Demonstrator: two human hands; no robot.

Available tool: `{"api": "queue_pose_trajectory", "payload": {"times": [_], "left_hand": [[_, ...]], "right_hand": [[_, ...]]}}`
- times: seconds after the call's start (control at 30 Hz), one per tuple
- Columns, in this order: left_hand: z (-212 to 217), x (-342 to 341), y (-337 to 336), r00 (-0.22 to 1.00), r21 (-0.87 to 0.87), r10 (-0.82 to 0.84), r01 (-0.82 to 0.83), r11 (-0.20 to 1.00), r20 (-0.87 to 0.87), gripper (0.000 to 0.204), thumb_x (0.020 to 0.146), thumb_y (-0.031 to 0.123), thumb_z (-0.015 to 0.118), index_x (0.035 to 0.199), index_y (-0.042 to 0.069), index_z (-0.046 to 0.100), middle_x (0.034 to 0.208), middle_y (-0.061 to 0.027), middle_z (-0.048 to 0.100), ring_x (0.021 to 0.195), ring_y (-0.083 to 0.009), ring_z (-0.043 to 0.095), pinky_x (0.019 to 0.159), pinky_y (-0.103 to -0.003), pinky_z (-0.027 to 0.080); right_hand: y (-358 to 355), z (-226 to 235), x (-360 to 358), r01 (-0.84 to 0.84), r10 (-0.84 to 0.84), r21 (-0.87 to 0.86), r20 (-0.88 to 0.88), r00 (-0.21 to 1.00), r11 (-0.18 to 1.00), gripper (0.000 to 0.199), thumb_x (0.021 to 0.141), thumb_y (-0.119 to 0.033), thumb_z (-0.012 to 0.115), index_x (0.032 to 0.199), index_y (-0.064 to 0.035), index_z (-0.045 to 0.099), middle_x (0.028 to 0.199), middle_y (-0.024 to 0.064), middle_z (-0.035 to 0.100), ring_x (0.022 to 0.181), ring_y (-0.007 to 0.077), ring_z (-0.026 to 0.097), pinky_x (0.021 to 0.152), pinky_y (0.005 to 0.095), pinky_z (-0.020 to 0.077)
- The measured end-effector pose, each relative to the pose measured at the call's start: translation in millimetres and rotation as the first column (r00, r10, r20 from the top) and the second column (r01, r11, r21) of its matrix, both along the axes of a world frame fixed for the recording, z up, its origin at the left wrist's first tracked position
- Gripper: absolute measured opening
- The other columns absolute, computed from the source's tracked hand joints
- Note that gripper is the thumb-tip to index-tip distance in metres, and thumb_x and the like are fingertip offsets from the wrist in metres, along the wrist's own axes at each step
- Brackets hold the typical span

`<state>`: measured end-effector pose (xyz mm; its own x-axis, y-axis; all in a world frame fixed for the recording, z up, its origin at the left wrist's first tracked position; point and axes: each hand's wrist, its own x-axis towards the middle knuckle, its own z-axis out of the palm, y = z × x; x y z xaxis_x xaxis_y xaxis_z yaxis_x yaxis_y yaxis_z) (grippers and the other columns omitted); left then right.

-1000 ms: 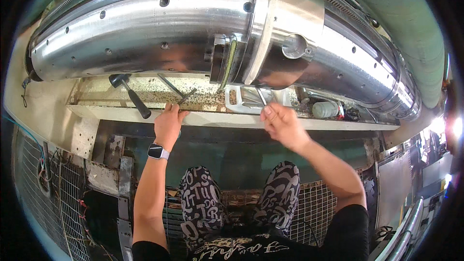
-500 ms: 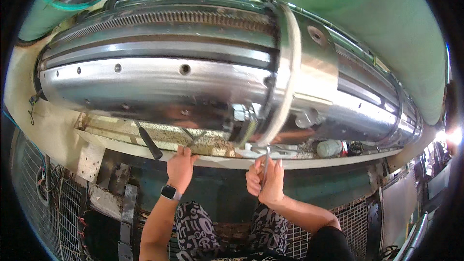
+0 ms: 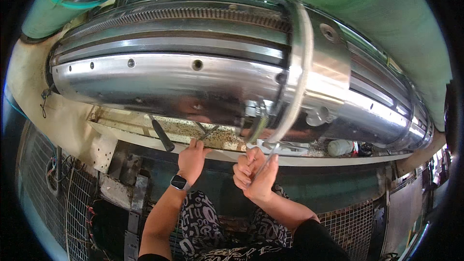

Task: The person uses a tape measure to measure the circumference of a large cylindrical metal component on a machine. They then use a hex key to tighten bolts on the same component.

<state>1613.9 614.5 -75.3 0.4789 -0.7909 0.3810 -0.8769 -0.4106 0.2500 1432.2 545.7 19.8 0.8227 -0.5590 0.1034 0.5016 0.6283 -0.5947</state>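
In my right hand [image 3: 258, 176] is a slim silver metal tool [image 3: 263, 166], its fingers closed around the shaft. The tool leans right, its upper end just below a pale band [image 3: 302, 67] that rings a large shiny steel cylinder [image 3: 169, 79]; its tip is too blurred to tell its kind or whether it touches. My left hand [image 3: 192, 158] has its fingers bent over the rim of a long cream trough [image 3: 137, 135] under the cylinder. Beside its fingertips lies a dark crossed metal piece [image 3: 208, 129]. A black handle [image 3: 162, 135] sticks out over the rim to its left.
A blurred metal fitting [image 3: 253, 111] sits beside the band. The trough holds a pale plastic bottle [image 3: 340, 148] at the right. Green machine covers [image 3: 382, 24] hang overhead. Wire mesh panels [image 3: 79, 203] stand at the lower left, with more mesh at the lower right.
My right hand has moved left and the tool in it tilts further to the right. My left hand keeps its place on the rim. The whole view has shifted slightly.
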Motion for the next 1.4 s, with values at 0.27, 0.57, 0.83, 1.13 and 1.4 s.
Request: {"api": "queue_pose_trajectory", "payload": {"times": [0.27, 0.57, 0.83, 1.13, 1.4], "left_hand": [[-8.7, -5.8, -0.4, 0.996, 0.027, 0.03, -0.033, 0.999, 0.08, 0.029, 0.085, 0.032, 0.058, 0.085, 0.005, 0.049, 0.093, -0.0137, 0.052, 0.064, -0.0275, 0.061, 0.049, -0.037, 0.049], [-10.1, 2.5, 1.2, 0.999, 0.017, 0.033, -0.033, 0.999, 0.013, 0.033, 0.088, 0.034, 0.053, 0.099, 0.003, 0.049, 0.106, -0.0195, 0.053, 0.068, -0.0347, 0.059, 0.055, -0.043, 0.048], [0.9, 0.1, 3.2, 0.988, 0.165, 0.087, -0.065, 0.984, -0.126, 0.042, 0.091, 0.04, 0.047, 0.108, 0.002, 0.048, 0.121, -0.0244, 0.049, 0.091, -0.0364, 0.059, 0.071, -0.045, 0.05], [0.4, 0.5, 4.5, 0.994, 0.048, 0.027, -0.022, 0.999, -0.103, 0.035, 0.088, 0.036, 0.052, 0.099, 0.002, 0.052, 0.097, -0.017, 0.055, 0.08, -0.0341, 0.06, 0.065, -0.044, 0.049], [-5.7, 2.0, 2.4, 0.997, 0.005, 0.035, -0.035, 0.999, -0.07, 0.036, 0.088, 0.036, 0.053, 0.099, 0.002, 0.052, 0.106, -0.0203, 0.055, 0.078, -0.0333, 0.062, 0.064, -0.042, 0.051]], "right_hand": [[6.5, -0.5, 10.0, 0.067, -0.067, 0.004, 0.089, 0.994, 0.998, 0.057, 0.083, -0.071, 0.033, 0.082, -0.0143, 0.038, 0.057, -0.0008, 0.031, 0.04, 0.0086, 0.024, 0.033, 0.024, 0.0196], [18.2, 1.3, -3.6, 0.359, -0.354, -0.053, 0.086, 0.931, 0.932, 0.031, 0.096, -0.04, 0.039, 0.083, -0.0116, 0.041, 0.064, -0.0013, 0.035, 0.048, 0.0088, 0.032, 0.04, 0.0222, 0.0271], [-24.0, 5.4, -75.7, 0.092, -0.475, -0.722, -0.347, 0.809, 0.685, 0.027, 0.097, -0.028, 0.043, 0.083, -0.0058, 0.049, 0.062, -0.0047, 0.041, 0.053, 0.0049, 0.037, 0.046, 0.0203, 0.0307], [-57.7, 39.8, -88.5, -0.094, -0.593, -0.871, -0.403, 0.697, 0.481, 0.027, 0.096, -0.023, 0.045, 0.079, -0.0032, 0.051, 0.062, -0.0038, 0.042, 0.056, 0.0053, 0.036, 0.05, 0.0218, 0.0324], [-54.1, 29.2, -82.0, -0.027, -0.464, -0.728, -0.464, 0.755, 0.685, 0.025, 0.096, -0.024, 0.046, 0.08, -0.0049, 0.052, 0.059, -0.0042, 0.038, 0.05, 0.0044, 0.033, 0.044, 0.0205, 0.0285]]}}
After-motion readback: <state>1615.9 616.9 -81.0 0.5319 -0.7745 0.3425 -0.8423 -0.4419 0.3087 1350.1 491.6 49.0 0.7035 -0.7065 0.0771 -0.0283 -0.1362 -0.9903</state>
